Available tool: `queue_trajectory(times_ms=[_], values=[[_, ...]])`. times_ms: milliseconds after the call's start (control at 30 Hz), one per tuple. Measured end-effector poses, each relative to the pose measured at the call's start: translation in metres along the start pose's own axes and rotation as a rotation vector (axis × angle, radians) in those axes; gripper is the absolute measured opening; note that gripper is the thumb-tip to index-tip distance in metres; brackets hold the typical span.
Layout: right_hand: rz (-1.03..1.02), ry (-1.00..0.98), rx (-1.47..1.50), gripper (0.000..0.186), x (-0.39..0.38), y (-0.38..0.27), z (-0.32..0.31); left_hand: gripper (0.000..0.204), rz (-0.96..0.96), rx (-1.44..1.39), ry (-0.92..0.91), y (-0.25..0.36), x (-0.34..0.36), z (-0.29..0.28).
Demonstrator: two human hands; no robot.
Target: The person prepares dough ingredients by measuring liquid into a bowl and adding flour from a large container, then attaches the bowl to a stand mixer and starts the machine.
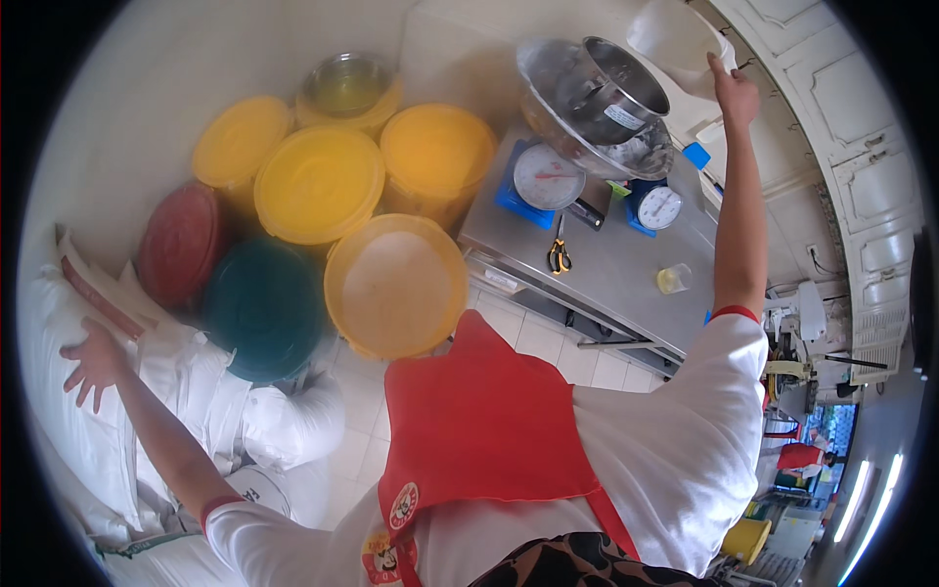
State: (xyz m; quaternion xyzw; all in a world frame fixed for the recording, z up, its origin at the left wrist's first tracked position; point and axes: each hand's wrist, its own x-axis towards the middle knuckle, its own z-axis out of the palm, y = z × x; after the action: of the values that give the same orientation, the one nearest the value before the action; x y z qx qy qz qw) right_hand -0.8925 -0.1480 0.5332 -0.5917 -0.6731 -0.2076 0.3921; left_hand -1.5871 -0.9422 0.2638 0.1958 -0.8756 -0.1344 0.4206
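Note:
My right hand [737, 95] is raised at the far right, its fingers closed on the edge of a white plastic container [675, 41]. Part of that container runs out of the picture. Below it, a large metal bowl [543, 73] sits on the steel table, with a smaller steel pot [621, 93] in it and white powder [631, 152] near its rim. My left hand [95, 367] reaches out to the far left, fingers spread. It is over or against the stacked white sacks [181, 391]; whether it touches them I cannot tell.
Two dial scales [548, 176], scissors [558, 256] and a small clear cup [674, 279] are on the steel table [616, 269]. An uncovered yellow tub [396, 284] of pale powder stands among lidded yellow, red and green tubs [262, 308]. Another person [800, 457] is far off at right.

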Motion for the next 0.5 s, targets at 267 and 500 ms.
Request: queue_trajectory(times_ms=[267, 500], values=[[-0.267, -0.592, 0.287, 0.042, -0.131, -0.208, -0.072, 0.096, 0.029, -0.04, -0.065, 0.018, -0.015, -0.016], [-1.387, -0.81, 0.162, 0.04, -0.382, -0.31, 0.098, 0.096, -0.006, -0.009, -0.093, 0.016, -0.016, -0.028]])
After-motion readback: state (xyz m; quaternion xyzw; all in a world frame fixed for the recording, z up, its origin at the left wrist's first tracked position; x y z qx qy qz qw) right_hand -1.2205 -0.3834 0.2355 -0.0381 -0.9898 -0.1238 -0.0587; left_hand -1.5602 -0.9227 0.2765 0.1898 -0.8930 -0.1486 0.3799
